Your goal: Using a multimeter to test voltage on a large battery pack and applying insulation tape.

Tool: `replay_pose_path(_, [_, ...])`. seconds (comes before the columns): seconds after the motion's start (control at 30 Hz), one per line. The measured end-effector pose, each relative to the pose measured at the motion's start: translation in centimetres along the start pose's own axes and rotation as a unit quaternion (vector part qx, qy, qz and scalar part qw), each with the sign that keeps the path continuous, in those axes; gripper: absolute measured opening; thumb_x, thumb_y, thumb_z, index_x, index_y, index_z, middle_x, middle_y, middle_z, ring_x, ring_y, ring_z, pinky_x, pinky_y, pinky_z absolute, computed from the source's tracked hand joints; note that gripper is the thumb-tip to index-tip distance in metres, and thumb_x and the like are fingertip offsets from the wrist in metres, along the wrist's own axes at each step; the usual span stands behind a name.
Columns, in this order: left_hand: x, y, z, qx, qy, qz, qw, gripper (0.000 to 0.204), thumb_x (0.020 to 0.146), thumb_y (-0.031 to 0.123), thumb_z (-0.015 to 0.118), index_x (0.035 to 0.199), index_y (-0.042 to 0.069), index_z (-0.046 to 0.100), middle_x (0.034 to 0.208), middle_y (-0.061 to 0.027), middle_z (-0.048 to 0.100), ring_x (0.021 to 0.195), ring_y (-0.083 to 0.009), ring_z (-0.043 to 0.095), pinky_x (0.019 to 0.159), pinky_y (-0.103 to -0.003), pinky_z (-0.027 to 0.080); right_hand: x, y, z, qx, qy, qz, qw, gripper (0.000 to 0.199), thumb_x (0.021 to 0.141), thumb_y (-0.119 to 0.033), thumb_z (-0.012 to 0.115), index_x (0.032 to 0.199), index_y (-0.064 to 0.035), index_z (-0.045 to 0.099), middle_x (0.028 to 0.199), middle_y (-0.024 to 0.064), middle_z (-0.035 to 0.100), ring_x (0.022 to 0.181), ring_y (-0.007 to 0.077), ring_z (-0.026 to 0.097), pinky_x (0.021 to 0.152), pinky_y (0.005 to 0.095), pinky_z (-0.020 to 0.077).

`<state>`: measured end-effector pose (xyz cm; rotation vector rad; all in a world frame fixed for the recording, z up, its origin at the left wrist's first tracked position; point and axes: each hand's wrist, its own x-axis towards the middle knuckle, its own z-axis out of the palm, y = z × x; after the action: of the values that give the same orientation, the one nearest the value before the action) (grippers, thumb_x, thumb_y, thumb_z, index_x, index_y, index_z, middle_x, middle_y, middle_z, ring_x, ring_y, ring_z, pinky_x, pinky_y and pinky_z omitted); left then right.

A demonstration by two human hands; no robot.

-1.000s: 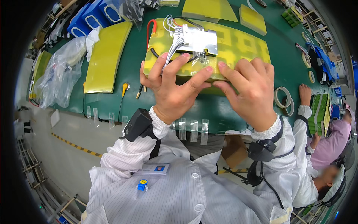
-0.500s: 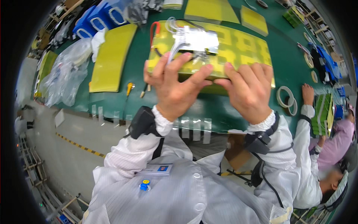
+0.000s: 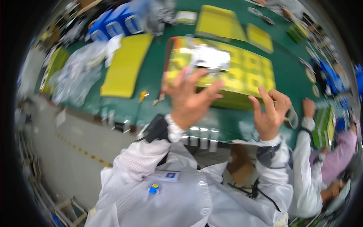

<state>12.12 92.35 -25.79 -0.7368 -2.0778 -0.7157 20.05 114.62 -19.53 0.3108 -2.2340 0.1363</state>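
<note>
1. L hand point(image 3: 191, 100) & R hand point(image 3: 271, 113) well apart, neither clamped on anything.
2. L: palm down, fingers spread over front left part of yellow block point(image 3: 244, 72); blurred, can't tell if all fingertips touch.
3. R: just off block's front R corner, thumb & index parted, other fingers curled; contact w/ block can't tell.
4. Block: lies on green table point(image 3: 234, 125), ctr, just beyond hands. Silver plate point(image 3: 214, 58) on top, approx. mid; red wire point(image 3: 167, 53) at L end.
5. Clear tape strips point(image 3: 204, 138) hang off table's front edge, below L hand & block.
6. Tape roll point(image 3: 292, 118) just R of R hand, partly hidden.
7. Yellow sheet point(image 3: 126, 68) L of block, w/ clear plastic bag point(image 3: 79, 73) farther L.
8. Co-worker's hand point(image 3: 308, 108) on table, far R, near green pack point(image 3: 322, 126).
</note>
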Motion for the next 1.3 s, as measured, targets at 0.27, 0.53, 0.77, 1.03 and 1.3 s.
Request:
replay_pose_path(0.27, [-0.2,-1.7,-2.3,-0.009,0.028,-0.032,0.999,0.094,0.08,0.014,0.085,0.157,0.006,0.031,0.162,-0.022,0.019,0.147,-0.0414,0.025,0.118,-0.05,0.026,-6.4,0.6,0.5,0.195,0.075,0.378,0.902,0.035,0.091,-0.015,0.076,0.12,0.0026,0.07,0.118,0.02,0.071,0.109,0.0308,0.069,0.095,0.0368,0.052])
replay_pose_path(0.53, [-1.9,-1.4,-3.5,-0.213,-0.015,-0.274,0.938,0.083,0.092,0.003,0.071,0.159,0.001,0.022,0.145,-0.0218,0.049,0.129,-0.0274,0.051,0.108,-0.036,0.04,-6.4,-0.9,2.8,0.237,0.153,0.405,0.87,0.026,0.095,-0.009,0.07,0.117,0.005,0.07,0.114,0.0213,0.073,0.101,0.0292,0.073,0.088,0.0331,0.0564])
replay_pose_path(0.77, [-3.0,-2.5,-2.6,-0.293,-0.006,-0.355,0.887,0.059,0.098,0.001,0.065,0.149,-0.005,0.036,0.132,-0.0149,0.059,0.116,-0.02,0.059,0.1,-0.032,0.046,-6.4,-1.1,3.7,0.215,0.191,0.403,0.869,0.025,0.094,-0.011,0.072,0.114,0.0042,0.072,0.107,0.0211,0.074,0.094,0.0304,0.075,0.08,0.0336,0.0584])
replay_pose_path(1.03, [-2.0,-2.5,-3.0,-0.32,0.005,-0.348,0.881,0.065,0.094,0.002,0.07,0.15,-0.002,0.037,0.14,-0.0176,0.053,0.123,-0.0234,0.054,0.106,-0.035,0.043,-5.7,0.0,3.0,0.211,0.158,0.369,0.891,0.027,0.088,-0.011,0.077,0.109,0.0045,0.073,0.106,0.0208,0.074,0.095,0.0332,0.074,0.083,0.0372,0.0589])
replay_pose_path(1.3, [0.1,-1.9,-5.5,0.105,-0.018,-0.017,0.994,0.08,0.075,0.007,0.085,0.148,0.014,0.052,0.16,-0.0201,0.035,0.147,-0.037,0.033,0.117,-0.049,0.027,-1.4,0.2,1.2,0.068,0.059,0.074,0.993,0.038,0.078,-0.018,0.082,0.114,-0.0102,0.074,0.123,0.0052,0.07,0.118,0.0277,0.063,0.104,0.0517,0.0418])
